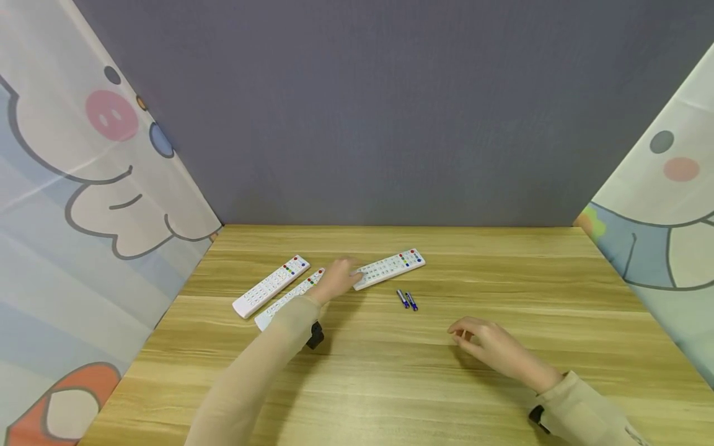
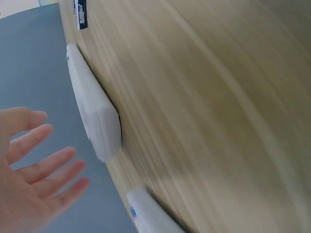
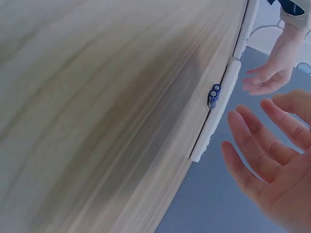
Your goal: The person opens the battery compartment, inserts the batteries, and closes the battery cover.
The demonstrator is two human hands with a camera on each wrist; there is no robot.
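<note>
My left hand (image 1: 336, 279) hovers at the near left end of a white remote control (image 1: 392, 267) with coloured buttons. In the left wrist view, the left hand's fingers (image 2: 51, 184) are spread and apart from the remote. Part of a second white remote (image 1: 286, 305) is hidden under the left hand and forearm. A third white remote (image 1: 270, 287) lies to its left. Two small blue-and-silver batteries (image 1: 403, 298) lie side by side just in front of the first remote. My right hand (image 1: 493, 347), fingers loosely bent and holding nothing, is above the table to the right of the batteries.
The wooden table (image 1: 546, 285) ends at a dark grey panel (image 1: 357, 124) at the back. Cartoon-printed curtains (image 1: 50, 260) hang along both sides. A black band (image 1: 315, 336) shows at the left wrist, with a similar dark piece (image 1: 538, 419) at the right wrist.
</note>
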